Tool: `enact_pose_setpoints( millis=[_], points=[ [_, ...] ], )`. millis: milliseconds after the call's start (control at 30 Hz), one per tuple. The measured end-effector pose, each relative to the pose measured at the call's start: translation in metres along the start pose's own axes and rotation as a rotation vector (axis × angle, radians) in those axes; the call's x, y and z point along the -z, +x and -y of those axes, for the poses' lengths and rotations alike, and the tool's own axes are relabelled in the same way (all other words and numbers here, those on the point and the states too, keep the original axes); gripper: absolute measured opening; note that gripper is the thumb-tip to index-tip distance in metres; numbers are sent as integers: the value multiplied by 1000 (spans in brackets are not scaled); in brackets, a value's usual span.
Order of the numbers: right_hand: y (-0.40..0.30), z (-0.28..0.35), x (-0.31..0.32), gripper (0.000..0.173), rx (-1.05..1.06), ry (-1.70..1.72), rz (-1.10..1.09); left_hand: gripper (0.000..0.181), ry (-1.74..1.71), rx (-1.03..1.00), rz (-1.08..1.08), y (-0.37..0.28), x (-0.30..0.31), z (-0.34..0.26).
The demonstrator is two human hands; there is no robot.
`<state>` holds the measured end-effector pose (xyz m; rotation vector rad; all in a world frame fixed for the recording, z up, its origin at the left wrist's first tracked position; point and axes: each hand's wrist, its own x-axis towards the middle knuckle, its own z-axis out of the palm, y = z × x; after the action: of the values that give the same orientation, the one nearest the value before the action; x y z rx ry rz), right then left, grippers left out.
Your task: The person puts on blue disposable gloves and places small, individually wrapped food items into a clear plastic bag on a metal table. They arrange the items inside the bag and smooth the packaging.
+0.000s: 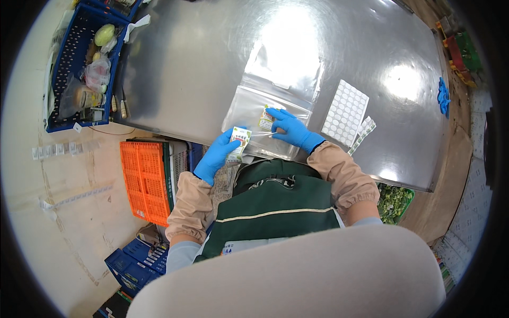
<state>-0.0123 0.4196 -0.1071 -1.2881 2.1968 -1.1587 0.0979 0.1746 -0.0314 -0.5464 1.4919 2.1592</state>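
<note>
My left hand, in a blue glove, holds printed labels with green and white areas that bear writing. My right hand, gloved the same way, is over a stack of clear plastic bags at the table's near edge. Its thumb and a finger pinch the top bag's film, and taut creases run from there toward my left hand. A similar label lies on the bag, partly covered by my right fingers. Glare washes out the far end of the bags.
Right of the bags lie a sheet of round white stickers and a label strip. Knives lie beside a blue crate of wrapped produce. An orange crate stands at lower left, and blue gloves lie at the right edge.
</note>
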Motion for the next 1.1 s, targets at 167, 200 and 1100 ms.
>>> enact_pose_setpoints(
  millis=[167,200,1100],
  points=[
    [-3,-8,-4,14,-213,206,-129,33,37,-27,-73,11,-2,12],
    [-1,-16,5,18,-354,364,-375,32,80,-21,-101,20,-1,19],
    [-4,-14,-8,15,-150,113,-108,37,34,-15,-52,2,17,21]
  ],
)
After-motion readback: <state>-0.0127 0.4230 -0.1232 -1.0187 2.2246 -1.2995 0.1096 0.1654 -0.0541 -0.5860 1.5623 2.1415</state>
